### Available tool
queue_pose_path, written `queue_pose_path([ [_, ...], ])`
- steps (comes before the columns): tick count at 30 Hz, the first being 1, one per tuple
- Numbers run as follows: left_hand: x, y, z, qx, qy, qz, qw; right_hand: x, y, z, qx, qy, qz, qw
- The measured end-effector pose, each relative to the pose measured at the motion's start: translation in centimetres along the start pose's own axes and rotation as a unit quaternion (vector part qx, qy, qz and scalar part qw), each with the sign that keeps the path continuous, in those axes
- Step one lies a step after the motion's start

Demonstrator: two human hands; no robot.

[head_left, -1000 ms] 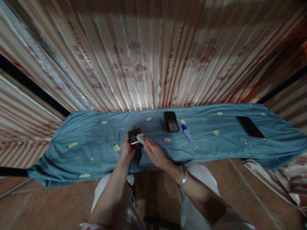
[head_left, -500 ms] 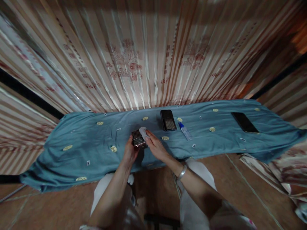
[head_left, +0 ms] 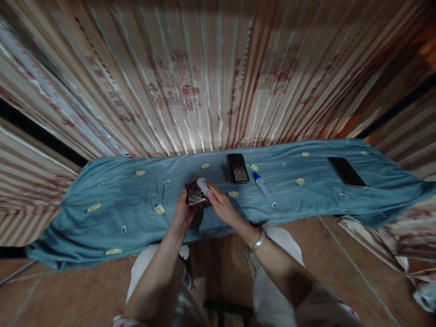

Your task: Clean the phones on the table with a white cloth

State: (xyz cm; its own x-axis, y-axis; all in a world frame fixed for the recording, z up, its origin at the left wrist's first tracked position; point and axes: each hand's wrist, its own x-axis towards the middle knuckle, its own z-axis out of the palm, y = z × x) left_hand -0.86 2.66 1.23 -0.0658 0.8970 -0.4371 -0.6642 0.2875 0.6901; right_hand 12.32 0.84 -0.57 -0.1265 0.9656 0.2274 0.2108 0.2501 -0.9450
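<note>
My left hand (head_left: 183, 212) is closed around the lower left side of a small dark phone (head_left: 194, 193), held just above the blue cloth. Its glossy face catches light and shows round, lens-like spots near the right side. Between the fingers of my right hand (head_left: 220, 203) is a folded pale grey cloth (head_left: 203, 185). The cloth lies against the phone's upper right part. A silver bracelet (head_left: 258, 242) circles my right wrist. My fingertips under the phone are hidden.
A blue patterned tablecloth (head_left: 136, 195) covers the long narrow table. To the right of my hands lie a thick black phone-like device (head_left: 238, 168), a clear bottle with a blue cap (head_left: 261, 184) and a flat black phone (head_left: 346, 171). A striped curtain (head_left: 211, 91) hangs behind.
The cloth in my right hand has shifted slightly on the phone, and more of the lens-like spots show. The phone is tilted a little differently. The view has moved slightly.
</note>
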Motion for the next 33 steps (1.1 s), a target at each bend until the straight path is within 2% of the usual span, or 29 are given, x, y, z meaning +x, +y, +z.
queue_pose_path([
  [5,0.7,-0.3,-0.2,0.004,0.052,0.001,0.999,-0.3,0.3,0.6,0.008,-0.003,-0.002,1.0],
  [11,1.4,0.4,-0.1,-0.014,0.088,-0.009,0.996,-1.3,0.3,2.1,-0.006,-0.003,0.011,1.0],
  [13,1.3,0.7,0.2,-0.027,0.067,-0.015,0.997,-1.4,0.7,2.4,-0.007,0.013,0.028,0.999],
  [17,0.8,1.1,0.7,-0.044,-0.035,-0.018,0.998,-0.6,1.8,2.3,0.029,0.029,0.079,0.996],
  [19,0.6,1.1,0.8,-0.048,-0.062,-0.022,0.997,-0.1,2.2,2.1,0.067,0.035,0.089,0.993],
  [27,0.6,0.8,0.7,-0.08,-0.064,-0.016,0.995,0.4,2.3,2.2,0.134,0.054,0.109,0.983],
  [33,1.4,0.5,-0.2,-0.078,-0.054,0.069,0.993,0.3,2.9,3.9,0.234,0.059,0.157,0.958],
])
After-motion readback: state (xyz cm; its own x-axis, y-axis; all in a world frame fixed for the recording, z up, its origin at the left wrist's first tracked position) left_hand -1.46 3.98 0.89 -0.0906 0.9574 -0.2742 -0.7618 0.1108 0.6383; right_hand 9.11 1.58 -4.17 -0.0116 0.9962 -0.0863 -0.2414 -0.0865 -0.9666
